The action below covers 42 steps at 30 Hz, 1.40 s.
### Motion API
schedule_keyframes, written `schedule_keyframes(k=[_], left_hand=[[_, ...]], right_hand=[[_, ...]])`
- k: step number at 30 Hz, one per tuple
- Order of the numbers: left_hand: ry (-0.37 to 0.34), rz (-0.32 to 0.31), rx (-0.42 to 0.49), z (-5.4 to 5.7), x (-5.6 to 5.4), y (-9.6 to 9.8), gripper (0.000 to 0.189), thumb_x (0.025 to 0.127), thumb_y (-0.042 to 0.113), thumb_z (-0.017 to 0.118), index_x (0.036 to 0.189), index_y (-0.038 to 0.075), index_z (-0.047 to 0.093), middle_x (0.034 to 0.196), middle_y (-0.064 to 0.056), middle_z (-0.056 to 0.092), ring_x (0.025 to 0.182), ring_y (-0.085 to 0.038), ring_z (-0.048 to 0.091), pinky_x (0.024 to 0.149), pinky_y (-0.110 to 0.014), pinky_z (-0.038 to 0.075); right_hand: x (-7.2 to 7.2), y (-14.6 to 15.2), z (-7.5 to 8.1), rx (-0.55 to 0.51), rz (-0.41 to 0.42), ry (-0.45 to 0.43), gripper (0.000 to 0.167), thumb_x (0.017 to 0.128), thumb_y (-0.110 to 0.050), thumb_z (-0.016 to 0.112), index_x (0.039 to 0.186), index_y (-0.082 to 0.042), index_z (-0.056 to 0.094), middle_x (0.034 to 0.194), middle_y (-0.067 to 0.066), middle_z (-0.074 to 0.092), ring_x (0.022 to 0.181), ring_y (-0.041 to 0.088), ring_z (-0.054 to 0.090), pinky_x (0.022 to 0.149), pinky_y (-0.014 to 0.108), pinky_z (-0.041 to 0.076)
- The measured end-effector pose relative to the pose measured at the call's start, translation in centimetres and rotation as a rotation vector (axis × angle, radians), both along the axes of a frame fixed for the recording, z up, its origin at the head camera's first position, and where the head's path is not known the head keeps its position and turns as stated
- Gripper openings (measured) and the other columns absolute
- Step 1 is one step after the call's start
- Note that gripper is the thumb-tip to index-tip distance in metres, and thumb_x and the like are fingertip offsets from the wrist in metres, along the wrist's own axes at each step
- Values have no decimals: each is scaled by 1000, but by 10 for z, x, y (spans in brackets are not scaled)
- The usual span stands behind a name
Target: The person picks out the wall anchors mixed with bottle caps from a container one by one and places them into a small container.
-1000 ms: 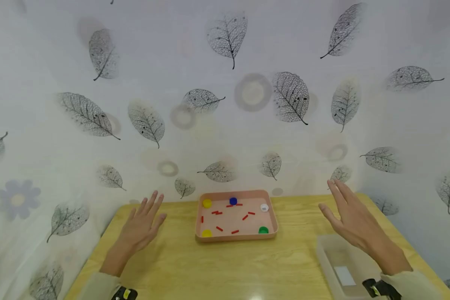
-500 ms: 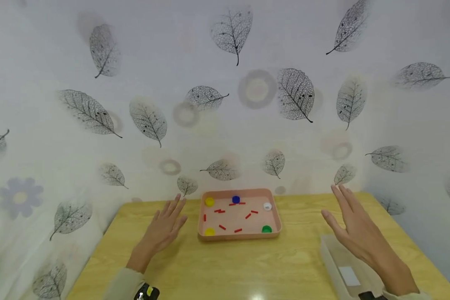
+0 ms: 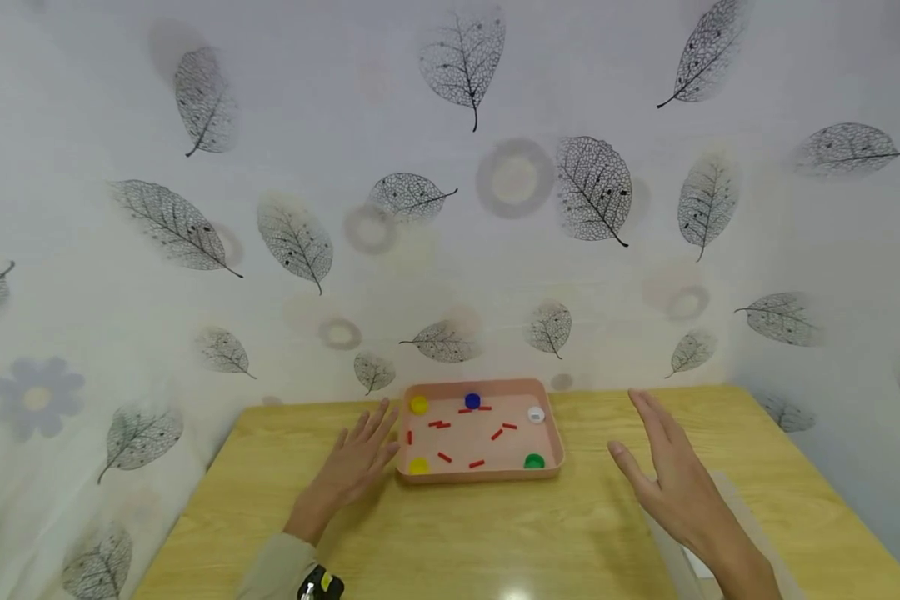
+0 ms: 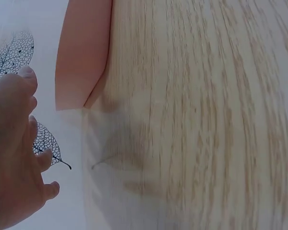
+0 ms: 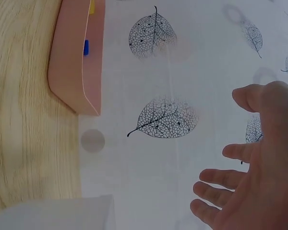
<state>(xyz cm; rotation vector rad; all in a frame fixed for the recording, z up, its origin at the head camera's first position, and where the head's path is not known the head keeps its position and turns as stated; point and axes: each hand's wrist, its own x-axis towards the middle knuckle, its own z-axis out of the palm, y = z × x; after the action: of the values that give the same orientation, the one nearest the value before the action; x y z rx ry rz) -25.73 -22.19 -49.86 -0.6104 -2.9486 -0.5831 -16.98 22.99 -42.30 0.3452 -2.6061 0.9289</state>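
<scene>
A shallow pink tray (image 3: 480, 477) lies at the back middle of the table. Inside it are several small red sticks (image 3: 445, 457), a blue cap (image 3: 472, 401), a white cap (image 3: 536, 414), a green cap (image 3: 534, 461) and two yellow caps (image 3: 418, 405). My left hand (image 3: 351, 462) hovers just left of the tray, its fingers extended and holding nothing. On the other side my right hand (image 3: 678, 492) is held above the table, fingers extended, thumb apart, with nothing in it; it is farther from the tray than the left.
Beneath my right hand stands a pale open box (image 3: 742, 500) with a white flat piece (image 3: 697, 562) in it, partly hidden by the arm. A leaf-patterned curtain (image 3: 390, 275) rises behind the wooden table (image 3: 450, 542).
My left hand has moved right, up to the tray's left side. My right hand has shifted left and slightly down in the last half second. The tray's contents look the same.
</scene>
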Motion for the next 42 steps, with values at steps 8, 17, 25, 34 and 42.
schedule_keyframes(k=[8,17,25,34,42], left_hand=[[-27,-38,-8,-4,-7,8,61,112,34,42,164,9,23,171,-12,15,153,-47,16,113,-77,13],[-168,-62,-11,-7,-8,-2,61,113,38,34,166,18,13,172,-4,11,155,-40,11,114,-76,5],[-170,-104,17,-4,-8,-1,58,113,34,33,165,10,19,171,-8,14,154,-44,15,113,-77,7],[-159,-92,-37,-2,4,4,58,114,36,30,165,12,18,172,-4,12,154,-41,16,115,-75,8],[-153,-77,-31,-2,28,7,58,114,36,31,165,12,20,171,-7,15,153,-43,19,114,-76,11]], right_hand=[[2,-18,-9,-24,10,-7,77,105,-37,59,166,-16,16,167,19,22,149,48,25,106,75,29],[-2,-45,-22,-44,58,-28,72,106,-38,57,165,-19,20,166,14,27,149,44,28,108,73,30],[-11,-67,-29,-99,89,-3,67,106,-37,57,163,-18,28,165,12,31,148,41,32,109,72,31],[-19,-83,-35,-151,136,-21,64,105,-35,60,161,-22,33,160,13,38,145,41,38,108,71,34],[-26,-90,-50,-218,186,3,61,102,-24,67,157,-23,41,146,7,53,129,35,54,99,65,46]])
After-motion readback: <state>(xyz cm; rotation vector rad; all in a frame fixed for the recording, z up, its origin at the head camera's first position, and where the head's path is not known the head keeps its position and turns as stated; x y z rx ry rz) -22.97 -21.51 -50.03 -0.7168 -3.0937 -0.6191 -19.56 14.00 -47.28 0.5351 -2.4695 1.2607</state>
